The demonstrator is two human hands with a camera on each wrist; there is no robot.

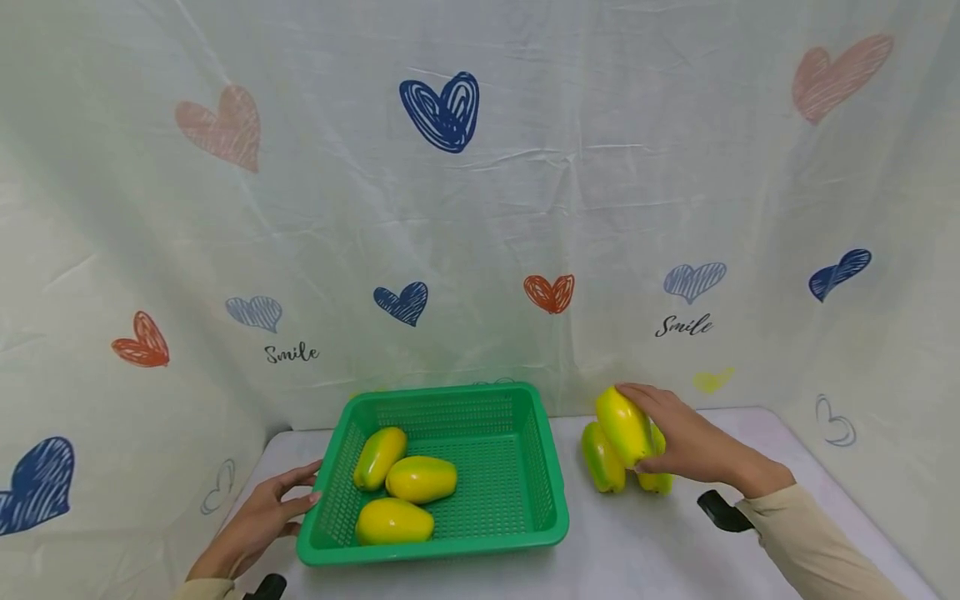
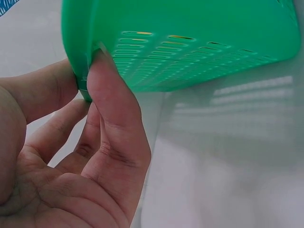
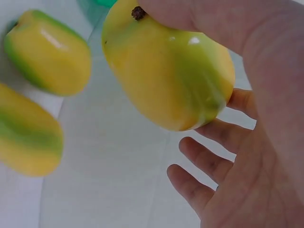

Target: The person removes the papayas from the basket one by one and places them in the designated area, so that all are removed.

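Note:
My right hand [image 1: 693, 437] holds a yellow-green papaya [image 1: 624, 425] between thumb and fingers, raised over the right side of the table. In the right wrist view its brown stem end [image 3: 138, 13] shows beside the thumb. Two more papayas lie just under and behind it, one on the left [image 1: 602, 460] and one partly hidden [image 1: 657, 483]. At the left, my left hand [image 1: 258, 521] pinches the rim of a green plastic basket [image 1: 517, 540]. Inside the basket, towards its left side, lie three papayas: an upright-angled one [image 1: 380, 458], a middle one [image 1: 422, 480] and a front one [image 1: 394, 522].
A white cloth-covered table [image 1: 615, 558] carries everything. Behind and on both sides hangs a pale curtain [image 1: 480, 225] printed with hearts and the word Smile. Black straps or devices [image 1: 724, 511] sit at both wrists.

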